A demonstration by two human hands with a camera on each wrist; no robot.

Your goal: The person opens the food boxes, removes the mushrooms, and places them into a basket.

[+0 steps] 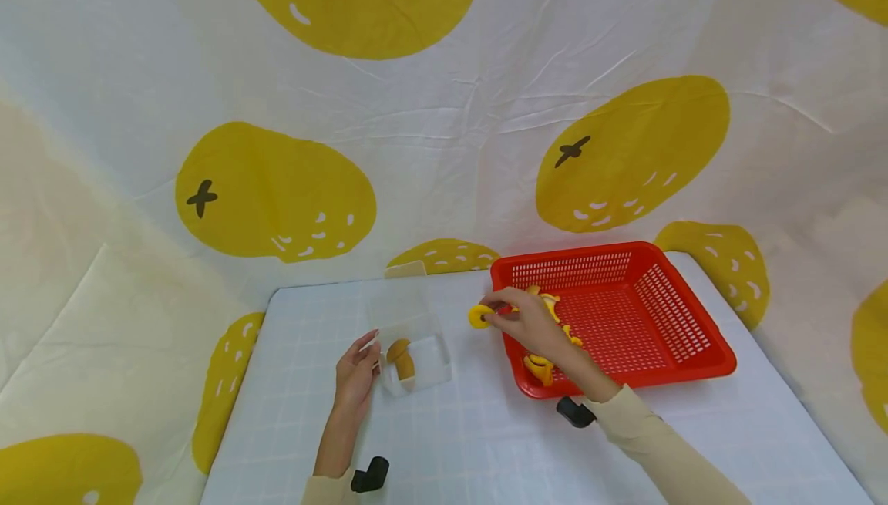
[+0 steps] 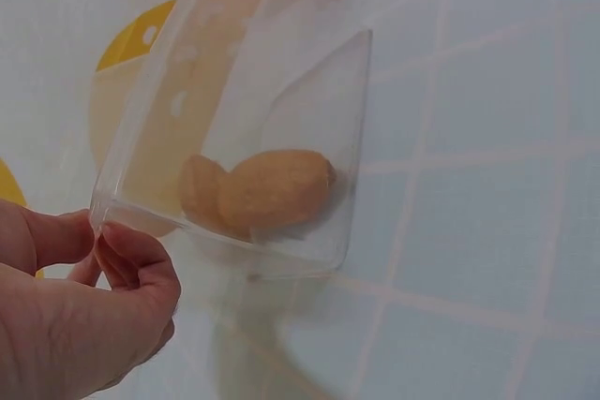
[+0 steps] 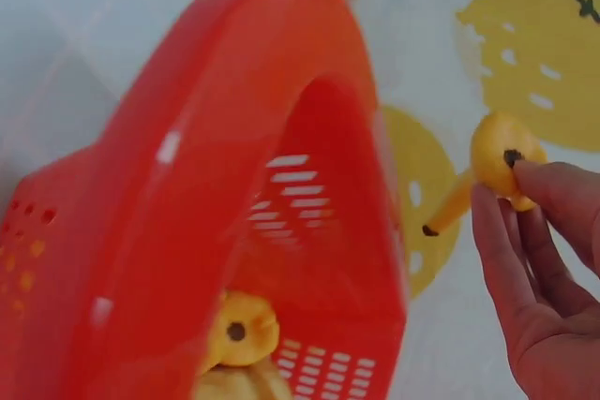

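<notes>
In the head view, my left hand (image 1: 357, 374) pinches the near left edge of a clear plastic box (image 1: 444, 372) between thumb and fingers. Inside it lies a brown two-lobed piece (image 2: 277, 189), one lobe larger than the other. My right hand (image 1: 530, 324) is raised over the left rim of a red basket (image 1: 694, 374). Between its thumb and fingertips is a yellow rounded piece (image 3: 502, 152) with a dark spot and a narrow, dark-tipped part sticking out. Several yellow pieces (image 1: 539, 368) lie along the basket's left side, partly hidden by the right hand and forearm.
The box's transparent lid (image 1: 397, 301) stands open toward the back. Box and basket share a table (image 1: 312, 320) with a pale checked cover, the box left of the basket. A white cloth (image 1: 444, 181) printed with big yellow fruit hangs behind the table.
</notes>
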